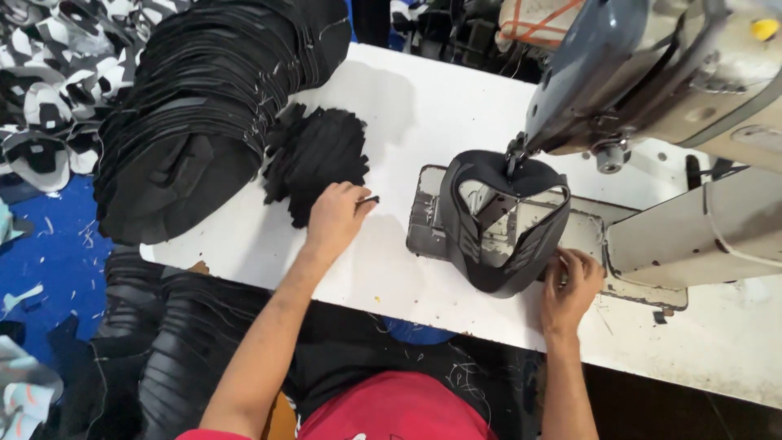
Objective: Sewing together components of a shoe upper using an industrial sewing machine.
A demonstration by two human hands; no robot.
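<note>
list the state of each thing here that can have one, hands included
left hand: fingers pinched on a small black piece beside the small pile
right hand: fingers pressed on the shoe upper's edge
black shoe upper: looped around the machine post, under the needle
sewing machine: head over the upper
small pile of black pieces: loose on the table
large stack of black pieces: fanned out, leaning
white table: bearing it all

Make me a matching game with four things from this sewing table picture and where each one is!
Things:
1. left hand
2. right hand
3. black shoe upper
4. big stack of black pieces

Places:
A. under the sewing machine needle
B. at the table's far left corner
C. on the shoe upper's near edge
D. beside the small black pile

Pairs: 1-D, 2-C, 3-A, 4-B
</note>
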